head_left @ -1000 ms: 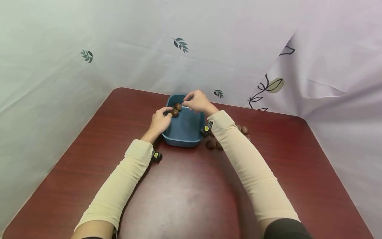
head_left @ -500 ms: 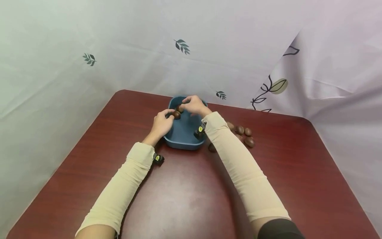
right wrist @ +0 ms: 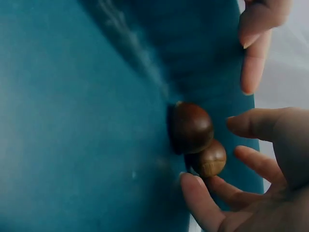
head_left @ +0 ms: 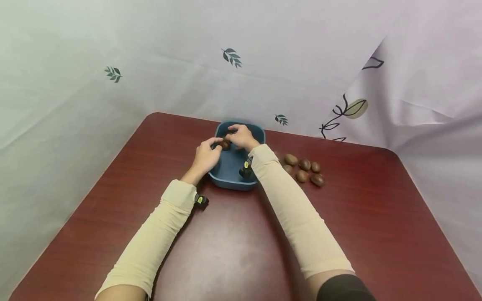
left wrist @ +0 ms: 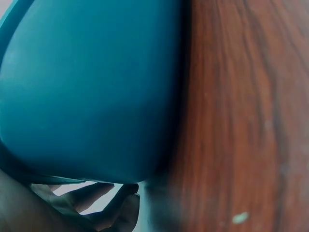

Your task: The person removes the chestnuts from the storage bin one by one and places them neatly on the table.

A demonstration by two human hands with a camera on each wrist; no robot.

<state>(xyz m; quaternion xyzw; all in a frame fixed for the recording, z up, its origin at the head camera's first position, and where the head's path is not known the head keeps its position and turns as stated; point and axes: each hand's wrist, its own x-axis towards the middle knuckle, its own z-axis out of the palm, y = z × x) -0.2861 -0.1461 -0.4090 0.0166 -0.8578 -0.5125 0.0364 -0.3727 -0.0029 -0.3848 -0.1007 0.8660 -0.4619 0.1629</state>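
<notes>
Two shiny brown chestnuts [right wrist: 193,128] lie against each other inside a blue plastic box [head_left: 235,184], close to its left wall. My left hand [head_left: 206,156] rests at the box's left rim, thumb and forefinger spread beside the nearer chestnut [head_left: 225,145]. Over the far left part of the box, my right hand [head_left: 242,137] reaches in with loosely bent fingers. In the right wrist view, its fingertips are at the lower edge of the smaller, pale-ended chestnut [right wrist: 210,159]. The left wrist view shows mostly the box's outer wall [left wrist: 91,87] and part of the left hand [left wrist: 91,208].
To the right of the box, several more chestnuts [head_left: 302,176] lie loose on the dark red wooden table [head_left: 361,217]. Behind the table hangs a pale cloth [head_left: 169,62] with leaf prints. Black wrist cameras [head_left: 201,202] stick out below the sleeves.
My right hand has moved left and toward me, down to the chestnuts in the box. Its arm has cleared the loose chestnuts on the table. The left hand has barely moved.
</notes>
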